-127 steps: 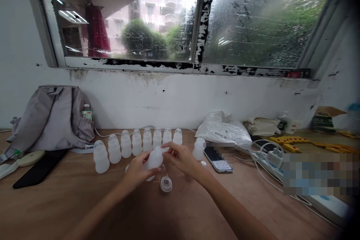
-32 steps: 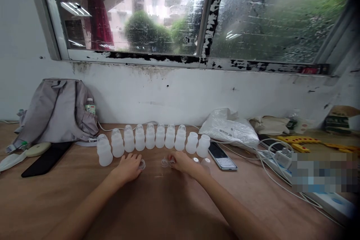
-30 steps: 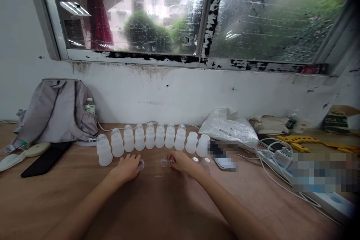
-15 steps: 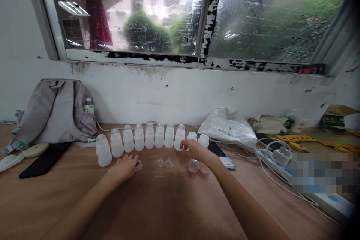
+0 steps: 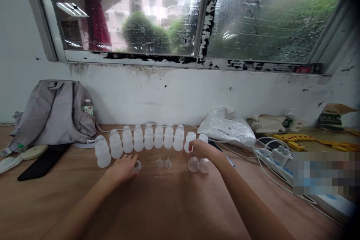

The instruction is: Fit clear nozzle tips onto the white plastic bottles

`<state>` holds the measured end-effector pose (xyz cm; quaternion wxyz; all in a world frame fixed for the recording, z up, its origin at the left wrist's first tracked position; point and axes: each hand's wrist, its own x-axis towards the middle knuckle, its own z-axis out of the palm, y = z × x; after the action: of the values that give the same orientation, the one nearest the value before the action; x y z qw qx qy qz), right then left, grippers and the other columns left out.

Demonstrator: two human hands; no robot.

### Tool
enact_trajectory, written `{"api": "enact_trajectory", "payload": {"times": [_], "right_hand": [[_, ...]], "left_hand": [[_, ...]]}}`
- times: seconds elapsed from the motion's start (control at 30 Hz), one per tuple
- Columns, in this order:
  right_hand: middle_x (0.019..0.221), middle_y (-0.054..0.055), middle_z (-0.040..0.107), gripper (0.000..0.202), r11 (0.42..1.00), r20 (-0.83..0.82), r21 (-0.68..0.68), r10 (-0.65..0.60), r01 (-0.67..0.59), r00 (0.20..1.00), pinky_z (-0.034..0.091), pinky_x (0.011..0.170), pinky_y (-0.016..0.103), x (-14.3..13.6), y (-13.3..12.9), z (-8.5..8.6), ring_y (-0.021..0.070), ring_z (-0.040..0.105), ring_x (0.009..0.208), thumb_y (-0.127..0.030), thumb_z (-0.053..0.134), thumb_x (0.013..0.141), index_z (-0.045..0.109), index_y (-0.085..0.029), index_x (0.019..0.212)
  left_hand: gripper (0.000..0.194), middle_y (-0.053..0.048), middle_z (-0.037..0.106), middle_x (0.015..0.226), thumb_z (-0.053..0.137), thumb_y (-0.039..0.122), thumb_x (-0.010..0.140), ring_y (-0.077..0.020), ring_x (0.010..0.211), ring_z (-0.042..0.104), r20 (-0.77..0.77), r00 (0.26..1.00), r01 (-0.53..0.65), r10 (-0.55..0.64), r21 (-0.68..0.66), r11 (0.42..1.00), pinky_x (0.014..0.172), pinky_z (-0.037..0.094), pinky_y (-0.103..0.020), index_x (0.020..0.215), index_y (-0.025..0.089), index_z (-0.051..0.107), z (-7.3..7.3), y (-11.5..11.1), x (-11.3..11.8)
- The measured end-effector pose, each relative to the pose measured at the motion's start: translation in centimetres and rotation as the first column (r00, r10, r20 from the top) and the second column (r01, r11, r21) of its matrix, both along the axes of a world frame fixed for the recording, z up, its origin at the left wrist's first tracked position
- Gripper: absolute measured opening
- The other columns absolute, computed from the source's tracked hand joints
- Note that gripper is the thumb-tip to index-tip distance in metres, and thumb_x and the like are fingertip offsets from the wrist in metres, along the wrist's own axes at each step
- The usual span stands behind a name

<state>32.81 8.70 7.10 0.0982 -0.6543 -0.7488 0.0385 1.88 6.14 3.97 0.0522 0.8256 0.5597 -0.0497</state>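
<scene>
A curved row of frosted white baby bottles [image 5: 148,137] stands upright, most under clear domed caps. At its right end are two bottles without caps, one [image 5: 190,137] partly behind my right hand [image 5: 200,148]. The right fingers curl in front of that bottle; their far side is hidden, so I cannot tell whether they grip it. My left hand [image 5: 126,165] rests low on the table, fingers and thumb around a translucent bottle ring [image 5: 137,165]. Two clear bottle nipples [image 5: 159,162] lie between the hands. Two clear domed caps [image 5: 193,164] are just below my right hand.
A grey backpack [image 5: 57,112] and a black phone [image 5: 43,163] are on the left. Behind my right arm lie another phone [image 5: 229,158] and a clear plastic bag [image 5: 226,125]. Cables and a white power strip [image 5: 334,202] run along the right.
My right hand has moved right, from beside the last capped bottle to in front of the first uncapped one. My left hand stays at the ring.
</scene>
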Motion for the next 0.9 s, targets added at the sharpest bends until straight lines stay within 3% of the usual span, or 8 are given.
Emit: {"api": "enact_trajectory", "payload": {"times": [0.1,0.2,0.3,0.43,0.57,0.77,0.9], "right_hand": [[0.073,0.004,0.060,0.013,0.984,-0.076,0.179,-0.002,0.016,0.997,0.037,0.060,0.025,-0.7,-0.1,0.7,0.0163,0.055,0.069,-0.022,0.051,0.075,0.059,-0.017,0.085],[0.074,0.003,0.057,0.034,0.925,-0.184,0.380,0.043,0.031,0.982,0.037,0.066,0.026,-1.7,0.1,0.5,0.0168,0.053,0.071,-0.021,0.042,0.081,0.044,-0.016,0.115],[0.082,0.004,0.054,0.052,0.929,-0.188,0.369,0.073,0.002,0.980,0.038,0.067,0.027,-2.1,0.4,-0.5,0.0181,0.053,0.075,-0.020,0.044,0.080,0.028,-0.019,0.130],[0.093,0.008,0.048,0.049,0.941,-0.163,0.337,0.028,0.029,0.986,0.040,0.068,0.030,-2.0,0.9,-1.4,0.0195,0.052,0.079,-0.022,0.046,0.080,0.033,-0.021,0.127],[0.104,0.011,0.046,0.030,0.857,-0.178,0.515,0.116,-0.008,0.977,0.039,0.079,0.035,-1.9,1.2,-1.5,0.0235,0.047,0.096,-0.023,0.048,0.078,0.045,-0.018,0.108],[0.090,0.009,0.054,0.018,0.831,-0.268,0.556,0.191,-0.010,0.944,0.039,0.078,0.036,-2.3,1.6,-2.0,0.0235,0.051,0.088,-0.025,0.048,0.078,0.043,-0.017,0.094],[0.088,0.008,0.056,0.018,0.801,-0.348,0.598,0.219,0.036,0.912,0.040,0.077,0.034,-2.8,0.8,-0.8,0.0216,0.052,0.087,-0.021,0.044,0.080,0.043,-0.018,0.098]], "left_hand": [[0.053,-0.012,0.050,0.119,0.052,0.032,0.073,-0.0281,0.111,0.043,0.003,1.000,0.002,-0.002,-0.003,1.000,0.082,0.040,-0.039,0.123,0.020,0.039,0.4,-0.2,0.2],[0.054,-0.012,0.050,0.119,0.052,0.031,0.073,-0.0285,0.111,0.043,0.013,1.000,0.012,-0.012,0.014,1.000,0.084,0.039,-0.040,0.124,0.019,0.038,0.8,-0.6,0.5],[0.053,-0.012,0.050,0.119,0.051,0.030,0.075,-0.0287,0.112,0.043,0.032,0.999,0.019,-0.020,0.032,0.999,0.085,0.039,-0.040,0.125,0.017,0.039,1.3,-1.1,0.9],[0.050,-0.012,0.049,0.122,0.048,0.029,0.077,-0.0276,0.113,0.043,0.054,0.997,0.048,-0.051,0.067,0.997,0.088,0.038,-0.038,0.125,0.017,0.040,1.8,-1.6,1.3],[0.047,-0.011,0.045,0.127,0.044,0.029,0.079,-0.0260,0.115,0.041,0.085,0.994,0.054,-0.066,0.141,0.989,0.091,0.036,-0.038,0.124,0.019,0.040,2.0,-1.7,1.6],[0.046,-0.009,0.041,0.131,0.043,0.030,0.080,-0.0242,0.119,0.037,0.112,0.987,0.091,-0.116,0.202,0.975,0.093,0.034,-0.037,0.125,0.020,0.039,1.9,-1.8,2.0],[0.045,-0.009,0.041,0.131,0.041,0.033,0.083,-0.0233,0.120,0.035,0.191,0.965,0.127,-0.182,0.270,0.954,0.094,0.034,-0.036,0.126,0.020,0.038,1.9,-2.0,2.3]]}}
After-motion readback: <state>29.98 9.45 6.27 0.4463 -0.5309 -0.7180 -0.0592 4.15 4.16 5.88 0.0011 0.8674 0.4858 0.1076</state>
